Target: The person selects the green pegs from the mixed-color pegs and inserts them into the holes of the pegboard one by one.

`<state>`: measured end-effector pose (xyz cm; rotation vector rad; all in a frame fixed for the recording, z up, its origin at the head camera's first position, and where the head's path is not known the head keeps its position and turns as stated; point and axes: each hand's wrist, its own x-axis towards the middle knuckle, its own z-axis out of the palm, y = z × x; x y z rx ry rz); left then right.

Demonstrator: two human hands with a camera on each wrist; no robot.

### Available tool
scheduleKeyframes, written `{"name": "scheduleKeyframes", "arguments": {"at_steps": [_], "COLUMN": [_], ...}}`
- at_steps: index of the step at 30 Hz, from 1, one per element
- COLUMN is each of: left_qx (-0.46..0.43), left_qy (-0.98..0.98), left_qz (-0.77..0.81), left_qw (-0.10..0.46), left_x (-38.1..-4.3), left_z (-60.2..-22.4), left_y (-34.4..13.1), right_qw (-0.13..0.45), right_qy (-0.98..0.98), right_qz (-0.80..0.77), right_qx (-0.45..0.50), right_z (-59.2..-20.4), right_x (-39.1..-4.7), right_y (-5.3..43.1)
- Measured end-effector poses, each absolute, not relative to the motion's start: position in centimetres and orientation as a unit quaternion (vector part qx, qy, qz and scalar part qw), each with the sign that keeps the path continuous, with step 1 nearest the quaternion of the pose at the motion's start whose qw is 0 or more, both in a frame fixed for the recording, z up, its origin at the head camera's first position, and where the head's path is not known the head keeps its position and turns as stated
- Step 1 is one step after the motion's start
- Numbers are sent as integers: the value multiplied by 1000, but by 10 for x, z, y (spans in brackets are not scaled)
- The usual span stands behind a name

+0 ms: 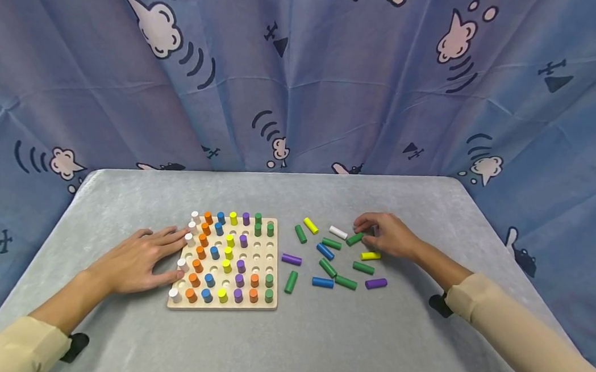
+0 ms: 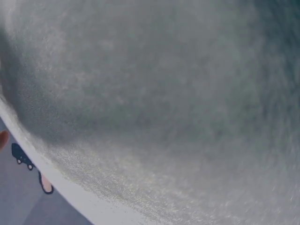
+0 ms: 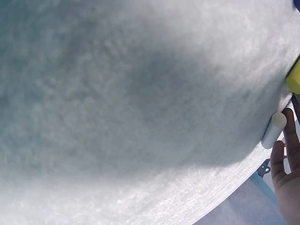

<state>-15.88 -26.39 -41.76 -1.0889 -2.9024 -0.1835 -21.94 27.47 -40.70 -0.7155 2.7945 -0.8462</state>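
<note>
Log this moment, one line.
left hand: at left edge of wooden pegboard | right hand: at green peg, grip unclear | loose pegs: right of pegboard

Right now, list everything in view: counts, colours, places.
Curtain: one, blue-purple, behind the table.
Table: one, grey, foreground.
Board: one, pale wood, on the table.
Standing pegs: over thirty, white, orange, blue, yellow, purple, green, in the board.
Loose pegs: fourteen, seven green, two blue, two yellow, two purple, one white, right of the board.
Sleeves: two, cream, both arms.
Wrist pieces: two, black, at wrists.
Left hand: one, bare, at the board's left edge.
Right hand: one, bare, at a loose green peg.
</note>
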Motion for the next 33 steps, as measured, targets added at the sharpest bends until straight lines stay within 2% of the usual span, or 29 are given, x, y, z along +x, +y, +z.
{"name": "scheduleKeyframes", "arguments": {"at_steps": [11, 33], "left_qx": [-356, -349], "left_qy": [-932, -936], "left_qz": [-58, -51], "left_qw": [29, 7], "left_x": [-159, -158], "left_z": [-420, -415], "left_y": [-265, -263], "right_qw": [67, 51], "right_qy": [927, 919], "right_qz": [-276, -281], "right_qx": [-243, -273], "right_z": [-398, -382], "right_x": [-217, -213], "right_y": [276, 248]}}
